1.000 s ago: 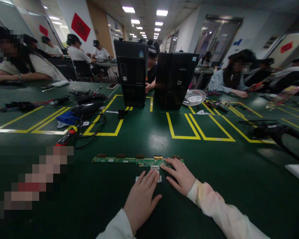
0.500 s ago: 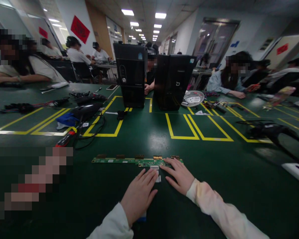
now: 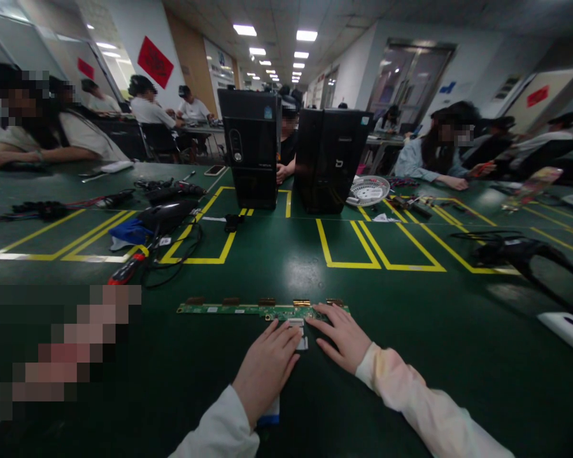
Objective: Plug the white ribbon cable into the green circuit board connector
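Hands palm-down on a green worktable (image 3: pixel 410 362). Left hand (image 3: pixel 267 366) laid over a white flat cable (image 3: pixel 302 343), fingers stretched out and close together, tips just short of a long, narrow green circuit board (image 3: pixel 229 309); a blue tab (image 3: pixel 270 418) showing under the wrist. Right hand (image 3: pixel 341 337) just beside it, fingers spread wide, fingertips touching the board's right end. Nothing gripped in either hand.

Board flat and crosswise on the table directly ahead of both hands, with a row of small connectors along its far edge. Farther back, two black computer towers (image 3: pixel 251 146) upright side by side, a white fan grille (image 3: pixel 368 189) just to their right. Off to the left, a red-handled screwdriver (image 3: pixel 124 271) among black cords, inside yellow tape lines (image 3: pixel 348 264). Other people seated along the far sides of the table.
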